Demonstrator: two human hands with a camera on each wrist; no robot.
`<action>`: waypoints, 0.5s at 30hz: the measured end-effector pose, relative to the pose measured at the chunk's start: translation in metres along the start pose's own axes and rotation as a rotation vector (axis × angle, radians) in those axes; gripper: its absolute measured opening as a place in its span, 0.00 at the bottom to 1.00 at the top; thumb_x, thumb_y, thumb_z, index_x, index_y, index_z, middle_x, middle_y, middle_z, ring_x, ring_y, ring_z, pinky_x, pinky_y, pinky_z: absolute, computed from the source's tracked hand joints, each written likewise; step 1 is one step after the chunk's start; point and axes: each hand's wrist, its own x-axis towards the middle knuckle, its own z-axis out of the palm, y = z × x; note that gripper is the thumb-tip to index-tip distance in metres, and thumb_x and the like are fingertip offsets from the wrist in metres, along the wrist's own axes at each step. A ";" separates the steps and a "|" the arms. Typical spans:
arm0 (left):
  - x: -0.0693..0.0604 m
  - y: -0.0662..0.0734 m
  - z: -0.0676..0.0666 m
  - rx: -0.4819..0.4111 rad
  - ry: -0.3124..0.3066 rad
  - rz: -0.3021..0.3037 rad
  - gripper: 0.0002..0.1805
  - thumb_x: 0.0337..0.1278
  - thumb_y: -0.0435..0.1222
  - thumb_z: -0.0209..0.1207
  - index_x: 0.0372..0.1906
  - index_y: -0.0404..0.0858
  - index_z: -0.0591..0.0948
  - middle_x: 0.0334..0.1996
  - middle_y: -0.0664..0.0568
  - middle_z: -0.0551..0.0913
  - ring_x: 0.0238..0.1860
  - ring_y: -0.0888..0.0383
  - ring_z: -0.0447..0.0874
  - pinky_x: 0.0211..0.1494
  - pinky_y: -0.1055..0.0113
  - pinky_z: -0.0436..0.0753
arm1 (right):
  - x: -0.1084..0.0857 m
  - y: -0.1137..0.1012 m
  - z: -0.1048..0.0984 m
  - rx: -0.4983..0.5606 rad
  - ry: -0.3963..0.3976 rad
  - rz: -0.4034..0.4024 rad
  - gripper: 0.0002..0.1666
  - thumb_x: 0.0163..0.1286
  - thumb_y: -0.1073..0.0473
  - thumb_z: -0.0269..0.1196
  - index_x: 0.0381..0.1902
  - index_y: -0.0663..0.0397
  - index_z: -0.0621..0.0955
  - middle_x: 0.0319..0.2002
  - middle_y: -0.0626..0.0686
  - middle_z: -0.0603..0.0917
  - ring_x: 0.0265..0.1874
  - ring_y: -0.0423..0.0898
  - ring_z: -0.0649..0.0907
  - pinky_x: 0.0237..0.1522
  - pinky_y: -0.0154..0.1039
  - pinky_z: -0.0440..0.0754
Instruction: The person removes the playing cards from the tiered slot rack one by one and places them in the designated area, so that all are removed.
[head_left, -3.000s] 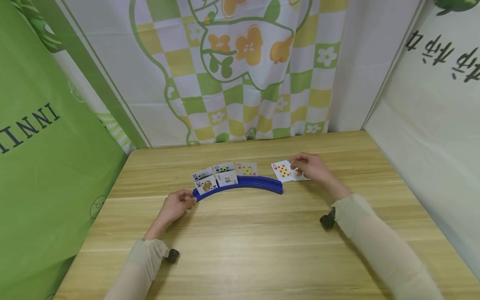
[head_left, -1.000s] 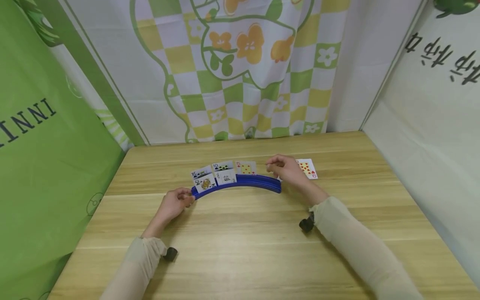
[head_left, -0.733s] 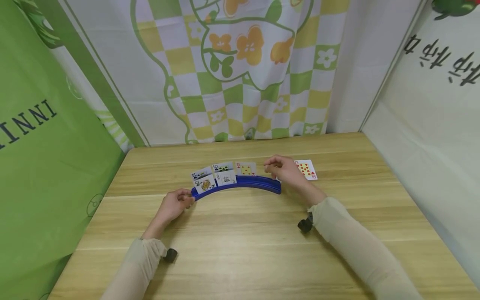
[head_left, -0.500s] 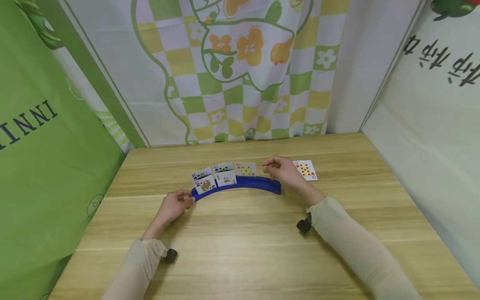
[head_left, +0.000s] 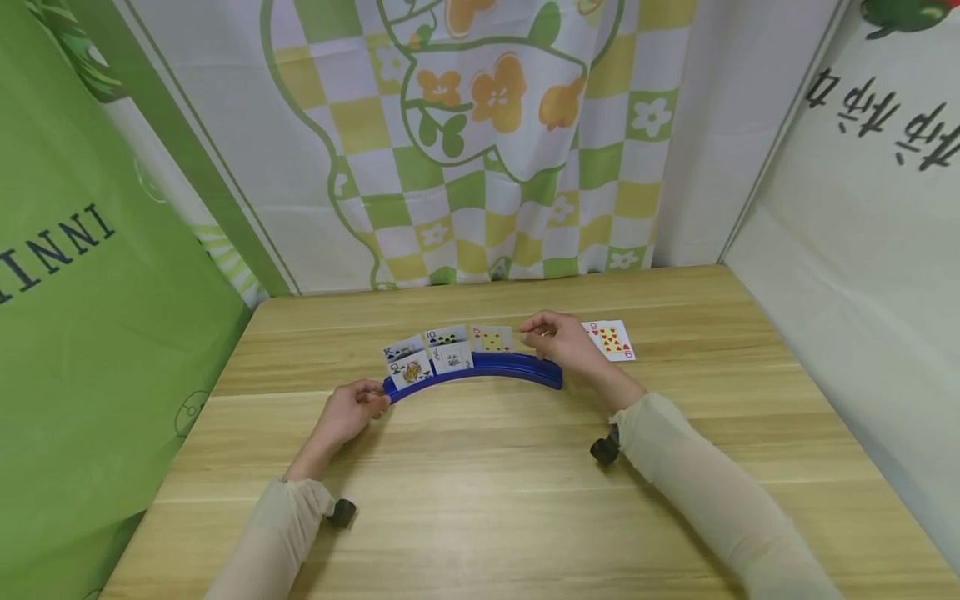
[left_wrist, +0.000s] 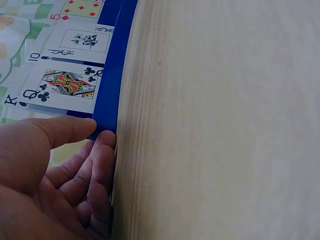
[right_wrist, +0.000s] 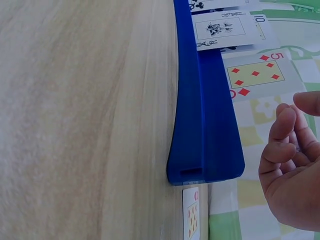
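The left hand (head_left: 348, 414) (left_wrist: 55, 170) pinches the left end of a curved blue card holder (head_left: 517, 367) (left_wrist: 111, 75) (right_wrist: 222, 115) between thumb and fingers. A queen of clubs (head_left: 411, 371) and a joker (head_left: 453, 358) stand in its front row. Behind them stand a king (head_left: 403, 346), a ten (head_left: 447, 335) and a five of diamonds (head_left: 491, 339) (right_wrist: 256, 75). Above the holder's right part, the right hand (head_left: 570, 346) (right_wrist: 295, 170) has loosely bent fingers, thumb and index apart, nothing visible between them. It partly covers cards beside a nine of hearts (head_left: 611, 340).
The wooden table (head_left: 465, 492) has its back edge against a patterned curtain (head_left: 495, 217). Green cloth (head_left: 97, 350) hangs at the left and pale cloth (head_left: 862, 275) at the right. A dark object (head_left: 343, 512) is at the left wrist, another (head_left: 604, 448) at the right.
The right hand has left the loose cards at the right and moved left over the holder, drifting slightly further left lately. The nine of hearts is now uncovered. The left hand keeps its grip.
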 end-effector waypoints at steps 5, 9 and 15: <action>0.000 0.000 0.001 0.006 -0.001 0.001 0.19 0.64 0.38 0.62 0.56 0.32 0.80 0.36 0.46 0.88 0.30 0.59 0.82 0.33 0.68 0.78 | -0.001 -0.002 0.002 0.008 0.000 0.004 0.13 0.73 0.56 0.61 0.50 0.54 0.81 0.42 0.55 0.83 0.28 0.46 0.78 0.31 0.38 0.77; -0.001 0.000 0.001 0.012 0.000 -0.002 0.19 0.64 0.39 0.62 0.56 0.33 0.80 0.36 0.46 0.88 0.30 0.59 0.81 0.33 0.68 0.77 | 0.000 -0.002 0.003 0.009 0.002 0.002 0.13 0.72 0.56 0.62 0.51 0.54 0.82 0.43 0.55 0.83 0.28 0.45 0.78 0.33 0.37 0.78; 0.000 0.001 0.001 0.018 0.004 -0.003 0.19 0.64 0.39 0.62 0.56 0.33 0.81 0.36 0.46 0.89 0.30 0.59 0.81 0.33 0.68 0.77 | 0.002 -0.003 0.005 0.007 0.011 -0.009 0.13 0.71 0.55 0.64 0.50 0.54 0.82 0.43 0.55 0.83 0.29 0.46 0.80 0.36 0.39 0.81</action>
